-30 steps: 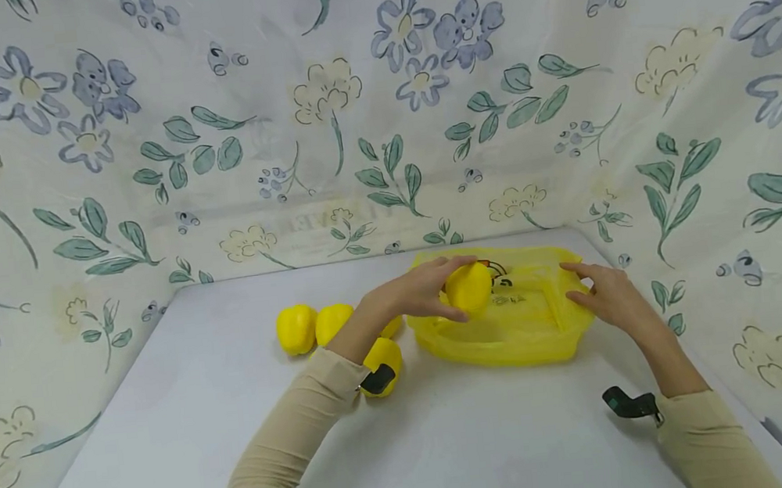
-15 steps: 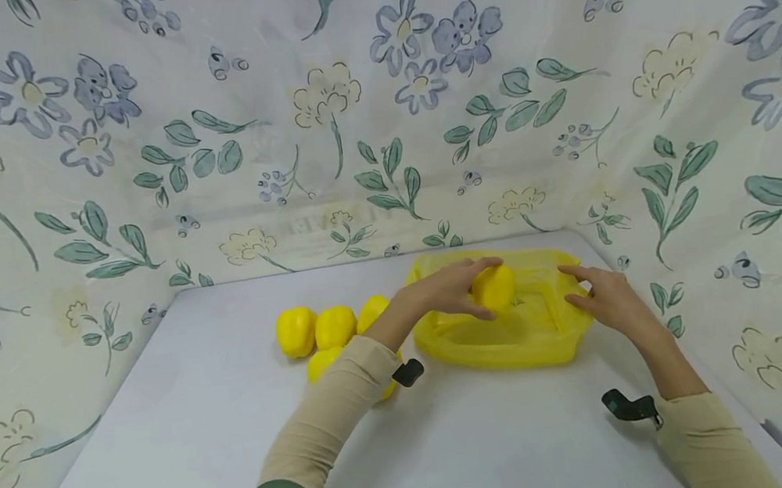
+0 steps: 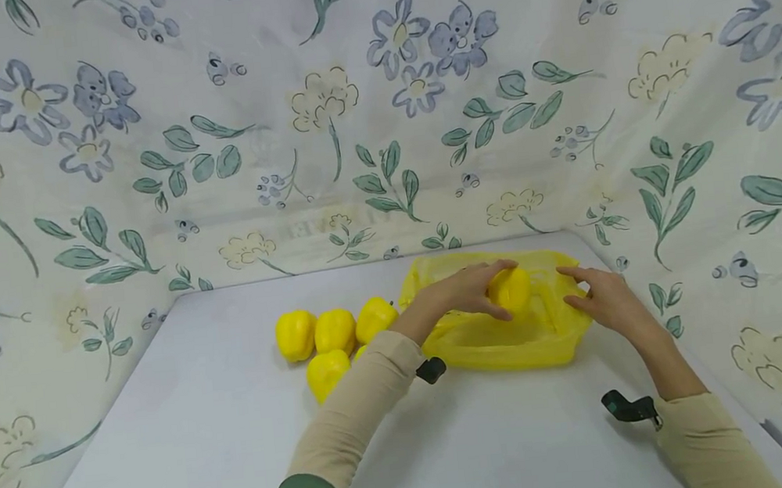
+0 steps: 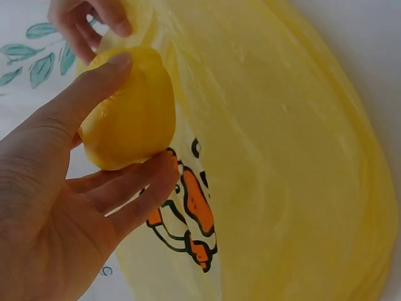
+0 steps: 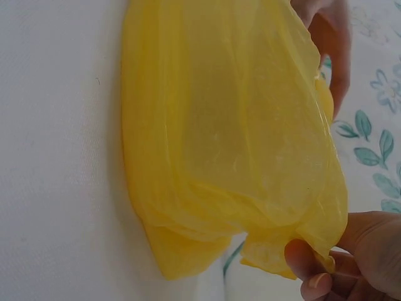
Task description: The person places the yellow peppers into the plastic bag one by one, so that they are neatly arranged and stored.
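Observation:
A yellow bell pepper (image 3: 512, 293) is gripped in my left hand (image 3: 466, 292), over the thin yellow plastic bag (image 3: 501, 357). In the left wrist view, the thumb lies along one side of this bell pepper (image 4: 135, 113) and the other fingers support it from below. An orange and black cartoon print (image 4: 197, 210) shows on the bag there. My right hand (image 3: 608, 300) is at the bag's right edge. As the right wrist view shows, that hand (image 5: 369, 260) pinches a fold of the bag (image 5: 250, 125) between thumb and fingers.
Several more yellow bell peppers (image 3: 335, 331) stand grouped on the white table (image 3: 189, 420) left of the bag, one mostly hidden behind my left forearm. A floral sheet (image 3: 326, 156) hangs behind the table and along its right side. Each wrist carries a small black camera (image 3: 629, 406).
My left hand has moved to the right with its bell pepper, further over the bag. The right hand stays in place at the bag's edge. More of the grouped bell peppers are uncovered.

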`<state>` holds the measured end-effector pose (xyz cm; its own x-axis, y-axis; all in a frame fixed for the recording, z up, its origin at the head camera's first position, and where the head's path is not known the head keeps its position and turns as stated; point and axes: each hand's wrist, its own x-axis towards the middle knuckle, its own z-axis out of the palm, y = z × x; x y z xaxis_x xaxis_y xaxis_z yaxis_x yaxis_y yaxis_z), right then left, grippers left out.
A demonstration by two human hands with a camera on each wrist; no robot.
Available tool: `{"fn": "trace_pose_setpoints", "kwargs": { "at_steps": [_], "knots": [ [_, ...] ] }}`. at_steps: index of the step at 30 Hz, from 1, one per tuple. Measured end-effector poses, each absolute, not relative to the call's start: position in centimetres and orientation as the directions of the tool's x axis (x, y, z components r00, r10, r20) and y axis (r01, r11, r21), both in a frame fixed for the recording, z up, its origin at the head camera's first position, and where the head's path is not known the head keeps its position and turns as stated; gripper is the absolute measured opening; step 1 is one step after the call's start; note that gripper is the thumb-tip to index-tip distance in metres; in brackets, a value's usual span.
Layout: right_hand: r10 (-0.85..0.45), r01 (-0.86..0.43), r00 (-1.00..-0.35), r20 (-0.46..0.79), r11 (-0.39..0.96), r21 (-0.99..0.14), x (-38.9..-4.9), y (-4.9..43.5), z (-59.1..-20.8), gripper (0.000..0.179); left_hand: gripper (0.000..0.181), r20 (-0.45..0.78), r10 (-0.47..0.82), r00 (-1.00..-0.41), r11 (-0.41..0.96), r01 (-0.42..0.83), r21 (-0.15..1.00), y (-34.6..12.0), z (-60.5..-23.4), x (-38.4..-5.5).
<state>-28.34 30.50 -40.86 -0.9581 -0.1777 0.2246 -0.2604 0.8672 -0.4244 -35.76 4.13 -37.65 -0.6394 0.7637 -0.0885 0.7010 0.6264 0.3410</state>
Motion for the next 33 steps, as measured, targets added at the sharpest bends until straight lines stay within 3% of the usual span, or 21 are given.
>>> {"fn": "trace_pose_setpoints", "kwargs": {
  "at_steps": [14,33],
  "knots": [
    [-0.208,-0.298,-0.946,0.249,0.861,-0.413,-28.3,30.4,-40.7,0.051,0.091,-0.128,0.721,-0.681,0.675,0.647,0.355,6.0,-38.4,-36.5],
    [-0.218,-0.310,-0.943,0.251,0.851,-0.423,-28.2,30.3,-40.8,0.052,0.088,-0.129,0.707,-0.695,0.685,0.628,0.370,9.0,-40.7,-37.0]
  ]
}}
